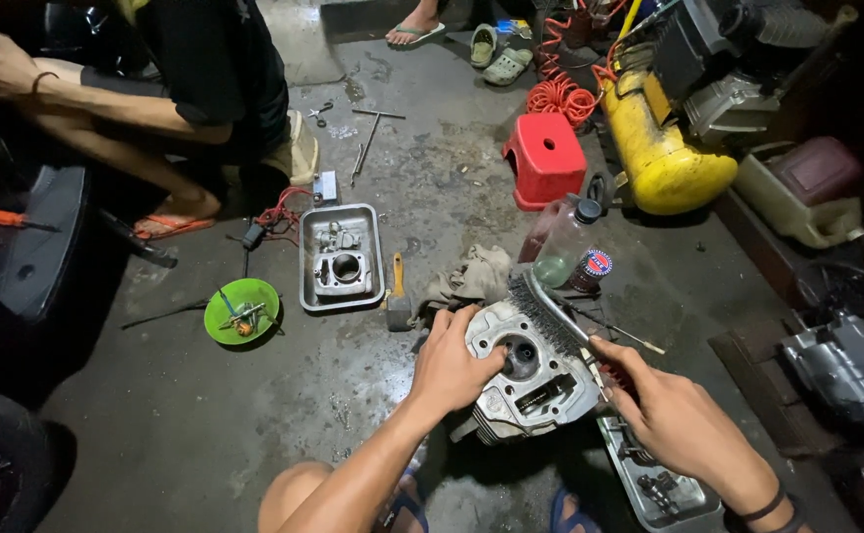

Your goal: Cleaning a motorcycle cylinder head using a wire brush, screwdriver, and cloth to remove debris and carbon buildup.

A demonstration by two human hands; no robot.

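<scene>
Cylinder head (pixel 530 380) gripped by left hand (pixel 449 367); right hand (pixel 664 413) clasps wire brush (pixel 550 311) across it.

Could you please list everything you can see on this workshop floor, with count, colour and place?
grey metal cylinder head: one, silver-grey, bottom centre
wire brush: one, dark bristles, on the head's top edge
grey metal tray with engine parts: one, centre
green round plastic bowl: one, left of the tray
red plastic stool: one, upper centre
yellow compressor tank: one, upper right
clear plastic bottle: one, right of centre
co-worker's arm: upper left
left hand: grips the head
right hand: fingers hold the brush handle
</scene>
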